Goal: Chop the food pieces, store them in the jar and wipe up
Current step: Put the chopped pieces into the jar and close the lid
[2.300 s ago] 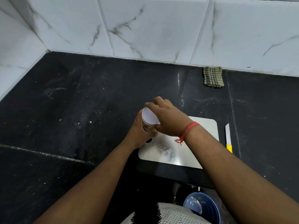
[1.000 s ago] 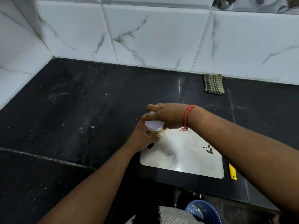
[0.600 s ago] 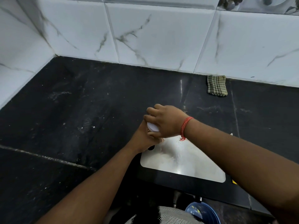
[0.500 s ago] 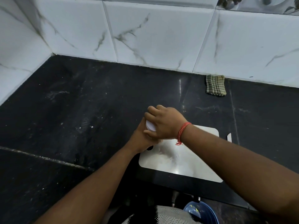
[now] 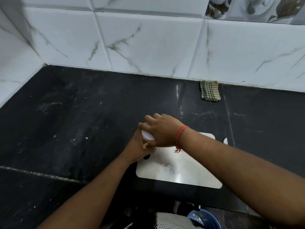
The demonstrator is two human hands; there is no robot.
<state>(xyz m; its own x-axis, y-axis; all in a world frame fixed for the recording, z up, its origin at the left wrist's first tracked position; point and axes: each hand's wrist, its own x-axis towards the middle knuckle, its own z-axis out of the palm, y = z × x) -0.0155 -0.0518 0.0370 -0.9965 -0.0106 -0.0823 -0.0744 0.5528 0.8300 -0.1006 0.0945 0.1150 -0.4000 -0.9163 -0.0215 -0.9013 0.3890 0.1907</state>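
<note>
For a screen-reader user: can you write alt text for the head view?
Both hands close a small jar: the right hand grips its white lid, the left hand holds the body, over a white cutting board on a black counter.

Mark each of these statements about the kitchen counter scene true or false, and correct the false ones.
1. The right hand covers the round white lid of the small jar. True.
2. The left hand lies flat on the black stone counter. False: it grips the jar from the side.
3. The folded green checked cloth lies against the white marble-look wall tiles. True.
4. The white rectangular cutting board is piled with food. False: only faint smears show on it.
5. A red thread circles the left wrist. False: the right wrist.
</note>
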